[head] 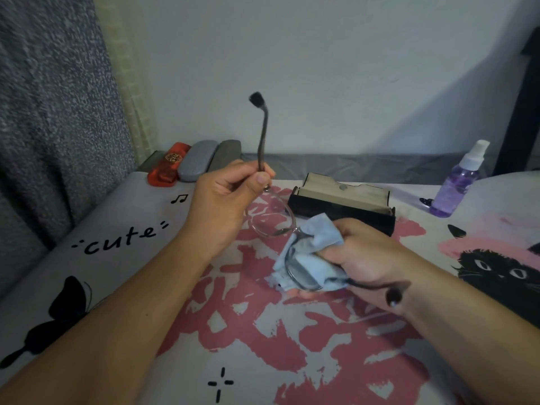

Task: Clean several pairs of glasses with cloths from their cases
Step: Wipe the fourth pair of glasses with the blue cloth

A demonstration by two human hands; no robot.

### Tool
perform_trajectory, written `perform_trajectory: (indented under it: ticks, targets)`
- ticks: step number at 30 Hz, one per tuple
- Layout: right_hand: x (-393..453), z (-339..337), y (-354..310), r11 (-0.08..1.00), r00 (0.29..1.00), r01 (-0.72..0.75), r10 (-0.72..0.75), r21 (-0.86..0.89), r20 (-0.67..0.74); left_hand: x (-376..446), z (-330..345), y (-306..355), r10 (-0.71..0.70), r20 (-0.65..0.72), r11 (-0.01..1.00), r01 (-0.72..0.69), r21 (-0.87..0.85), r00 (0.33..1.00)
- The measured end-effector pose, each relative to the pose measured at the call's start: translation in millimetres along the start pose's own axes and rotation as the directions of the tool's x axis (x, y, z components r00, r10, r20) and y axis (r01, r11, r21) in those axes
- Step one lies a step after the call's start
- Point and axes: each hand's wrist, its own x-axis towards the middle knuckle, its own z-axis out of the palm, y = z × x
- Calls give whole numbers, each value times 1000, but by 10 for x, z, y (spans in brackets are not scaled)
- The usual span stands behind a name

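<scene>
Glasses (273,220) held in the air in front of the open black case (342,206). Left hand (225,194) pinches one temple at its hinge, temple standing upright. Right hand (359,252) grips the blue cloth (306,258) wrapped over the other lens.

Risk: hard rubbing against a single-temple hold could twist the hinge or bridge. Cloth could slip, letting fingers smear the lens.

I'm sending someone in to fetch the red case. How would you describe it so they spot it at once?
Look along the white wall to the bed's far left corner by the grey curtain, where closed cases lie side by side. The red case is left of the two grey cases, the only bright one, with a round gold emblem on its lid.
</scene>
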Motion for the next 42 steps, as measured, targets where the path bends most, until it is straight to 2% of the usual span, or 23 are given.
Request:
perform_trajectory:
  ticks: [2,6,9,13,16,21,24,29,32,33,34,35,36,39,41,42]
  targets:
    - [-8,-14,-9,999,1000,0,0,-33,-9,-4,-81,8,17,-21,999,-16,52,1000]
    - [-14,-69,19,999,991,-53,52,2,127,45,-196,2,62,-108,996,-54,73,992]
    - [-30,-68,10,984,956,-173,176,-33,235,31,-153,1,65,-47,997,-63,49,997]
    - [-23,22,-19,975,935,-165,203,-149,290,24,-58,14,65,11,997,-65,28,998]
    - [-10,64,-21,981,957,-112,149,-156,250,17,-28,-10,36,19,999,-36,-1,999]
    - [-34,147,-27,987,997,11,2,-158,82,-25,148,8,27,64,998,-23,-59,998]
    - [-63,98,-52,984,998,45,-37,-171,53,-3,86,22,29,31,999,-29,-18,999]
    - [-68,4,-159,997,987,-36,46,63,-153,-28,-66,34,101,-109,991,-90,102,989]
    - [-59,-133,-195,958,952,63,26,279,-305,17,-146,20,164,-316,978,-111,178,934]
    - [-44,-210,-190,953,918,124,-3,278,-397,45,-198,10,181,-391,975,-114,189,903]
    - [-51,-269,-199,964,871,170,-50,204,-490,69,-252,-6,202,-448,971,-119,205,871]
    - [-60,-336,-191,984,837,172,-121,48,-533,82,-293,-23,231,-477,963,-131,234,848]
    - [-67,-358,-200,983,837,153,-183,-100,-516,90,-313,-36,264,-480,952,-145,270,836]
    - [-52,-229,-135,916,962,79,-174,-393,-212,85,-294,-60,351,-443,910,-189,369,825]
    - [-42,-146,-57,780,977,59,-174,-623,-126,81,-278,-61,407,-413,878,-223,424,815]
    - [-33,-120,-43,742,981,64,-170,-667,-94,78,-275,-60,424,-395,866,-238,440,815]
